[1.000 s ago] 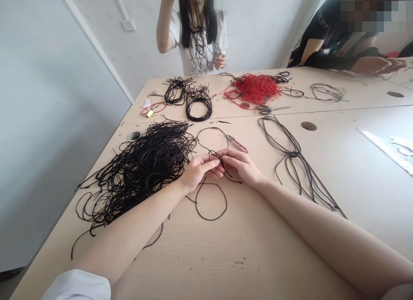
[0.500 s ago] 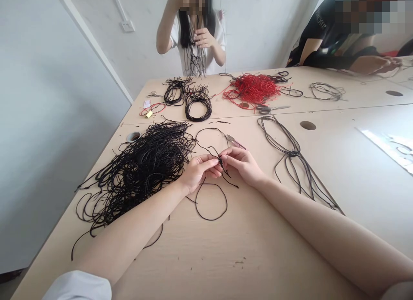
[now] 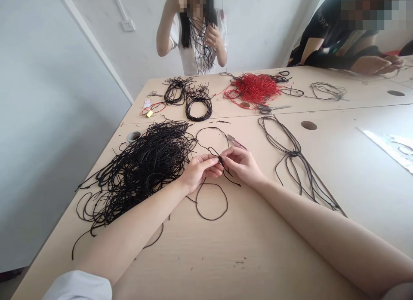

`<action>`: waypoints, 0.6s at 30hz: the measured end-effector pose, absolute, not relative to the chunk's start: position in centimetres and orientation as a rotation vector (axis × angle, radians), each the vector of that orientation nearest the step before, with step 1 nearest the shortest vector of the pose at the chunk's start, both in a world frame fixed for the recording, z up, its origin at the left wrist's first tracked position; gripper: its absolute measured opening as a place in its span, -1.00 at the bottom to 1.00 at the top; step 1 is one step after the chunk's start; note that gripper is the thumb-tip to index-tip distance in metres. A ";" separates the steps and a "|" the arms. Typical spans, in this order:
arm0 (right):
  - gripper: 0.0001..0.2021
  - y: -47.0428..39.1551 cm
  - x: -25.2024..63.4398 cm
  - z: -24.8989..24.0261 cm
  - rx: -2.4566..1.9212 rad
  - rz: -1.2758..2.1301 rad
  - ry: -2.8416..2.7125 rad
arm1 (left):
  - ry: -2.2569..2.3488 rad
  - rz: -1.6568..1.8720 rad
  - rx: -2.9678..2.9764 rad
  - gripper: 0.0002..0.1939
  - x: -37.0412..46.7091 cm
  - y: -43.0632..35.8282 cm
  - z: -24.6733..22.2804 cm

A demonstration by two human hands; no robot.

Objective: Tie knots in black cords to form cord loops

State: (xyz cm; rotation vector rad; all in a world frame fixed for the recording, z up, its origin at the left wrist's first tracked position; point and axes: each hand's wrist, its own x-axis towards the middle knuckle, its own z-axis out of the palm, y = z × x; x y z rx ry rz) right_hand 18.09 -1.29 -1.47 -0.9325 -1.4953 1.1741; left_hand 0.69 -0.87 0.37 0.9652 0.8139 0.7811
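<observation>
My left hand [image 3: 203, 169] and my right hand [image 3: 240, 164] meet above the table, both pinching a knotted part of a thin black cord [image 3: 212, 219]. Thumb and fingertips of each hand press on the small dark knot between them. The cord curves in one loop behind the hands and another in front, with short ends sticking out by the right fingers. A large tangled pile of black cords [image 3: 145, 162] lies beside my left hand. Just behind my right hand rest small snips [image 3: 237, 142], partly covered by the fingers.
Coiled black cords [image 3: 198, 118], a red cord heap [image 3: 256, 88] and scissors [image 3: 266, 109] lie farther back. A tied black bundle [image 3: 293, 154] is at right. Across the table, one person holds black cords; another works at the far right. A tape roll [image 3: 134, 136] stands by the pile.
My hands stay almost in place, with the right fingers slightly shifted at the knot. The person opposite has moved a hand and the hanging cords to the right.
</observation>
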 end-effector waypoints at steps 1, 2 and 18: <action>-0.75 -1.3 18.0 -1.6 -0.939 1.152 -1.494 | 0.813 0.789 0.956 -0.83 0.7 -0.9 0.3; -0.76 -1.3 17.9 -1.7 -0.947 1.133 -1.492 | 0.813 0.797 0.951 -0.83 0.7 -0.8 0.3; -0.75 -1.8 18.0 -0.7 -1.036 1.166 -1.488 | 0.958 1.006 1.100 -0.76 1.2 -1.3 -0.3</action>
